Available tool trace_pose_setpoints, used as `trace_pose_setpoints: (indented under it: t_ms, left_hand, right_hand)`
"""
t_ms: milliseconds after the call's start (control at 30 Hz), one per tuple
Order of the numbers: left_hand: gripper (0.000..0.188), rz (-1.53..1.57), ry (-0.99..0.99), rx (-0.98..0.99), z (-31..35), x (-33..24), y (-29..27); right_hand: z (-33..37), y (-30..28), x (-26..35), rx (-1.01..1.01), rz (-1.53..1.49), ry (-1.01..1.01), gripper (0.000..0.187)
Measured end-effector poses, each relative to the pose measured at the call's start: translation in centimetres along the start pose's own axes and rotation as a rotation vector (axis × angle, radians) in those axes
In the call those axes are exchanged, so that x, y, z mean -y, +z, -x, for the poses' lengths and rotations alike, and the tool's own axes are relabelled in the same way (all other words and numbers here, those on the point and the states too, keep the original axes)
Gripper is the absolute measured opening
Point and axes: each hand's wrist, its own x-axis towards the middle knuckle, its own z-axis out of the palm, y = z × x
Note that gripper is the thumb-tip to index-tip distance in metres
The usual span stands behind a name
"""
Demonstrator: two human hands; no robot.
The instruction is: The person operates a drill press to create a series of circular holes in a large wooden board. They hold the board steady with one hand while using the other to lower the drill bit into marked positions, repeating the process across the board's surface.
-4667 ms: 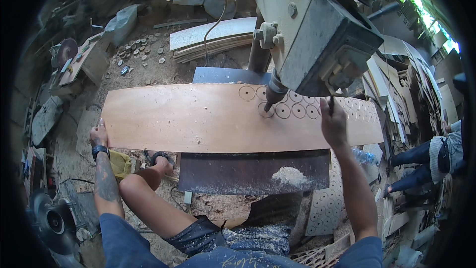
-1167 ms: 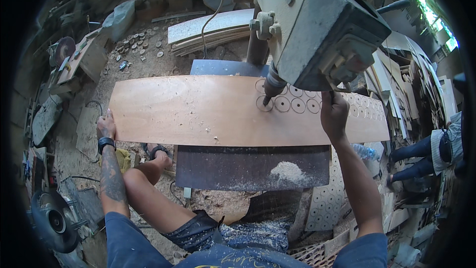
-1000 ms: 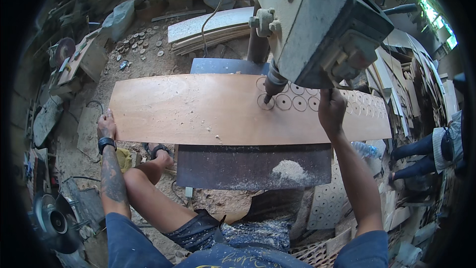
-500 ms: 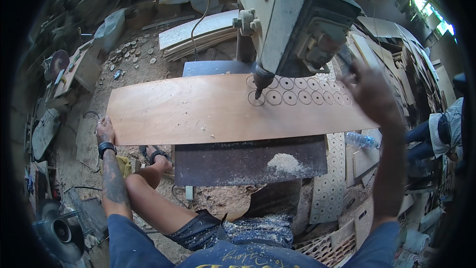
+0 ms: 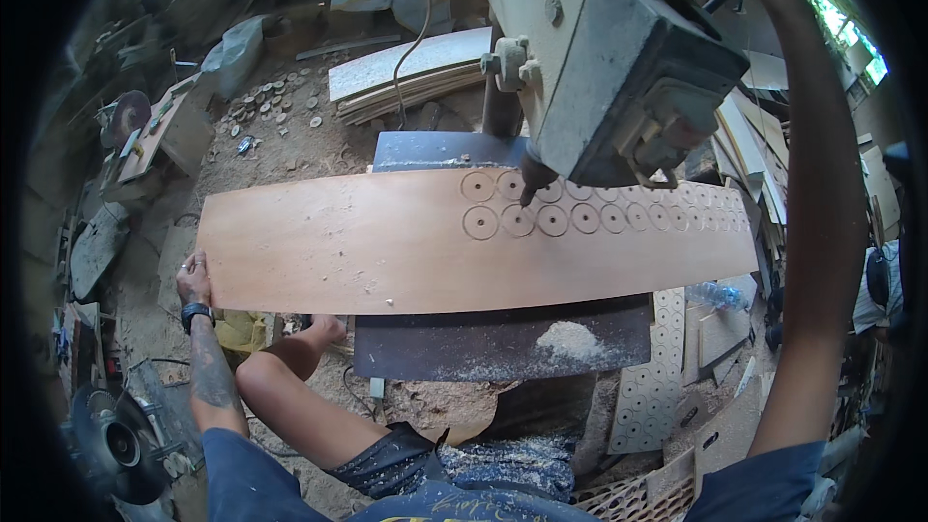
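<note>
My left hand [image 5: 194, 278] is closed on the left end of a long, pale plywood panel [image 5: 290, 242], fingers on its edge. Two rows of ring-shaped cuts [image 5: 552, 219], each with a small centre hole, run along the panel's right half. Above the rows stands a drill press head [image 5: 590, 77]. Its chuck and bit [image 5: 530, 181] point down near the left end of the near row. I cannot make out whether the bit touches the wood. My right forearm [image 5: 822, 232] reaches up past the machine's right side, its hand dark and mostly cut off at the upper edge.
Beneath the panel is a dark table [image 5: 464, 348] with a sawdust pile [image 5: 568, 340]. Stacked boards [image 5: 416, 72] and loose wooden discs [image 5: 271, 106] lie beyond. A plastic bottle [image 5: 717, 296] and a ring-cut strip [image 5: 646, 406] are at right, a fan [image 5: 118, 440] at lower left.
My right hand has swung up from beside the panel to the upper edge. The panel has slid left under the drill, my left hand still on its end. The bit no longer meets the first near-row ring.
</note>
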Motion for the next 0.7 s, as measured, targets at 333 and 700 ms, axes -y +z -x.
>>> trace_pose_setpoints:
  t_ms: [333,700]
  left_hand:
    - [0.058,-0.152,0.016,-0.009,6.7,-9.8,3.3]
    - [0.062,0.097,-0.122,0.163,5.0,-10.4,3.4]
  right_hand:
    - [-0.1,-1.1,0.7,0.11,0.041,-0.089,0.024]
    - [2.1,-2.7,0.5,0.159,-0.009,-0.212,0.024]
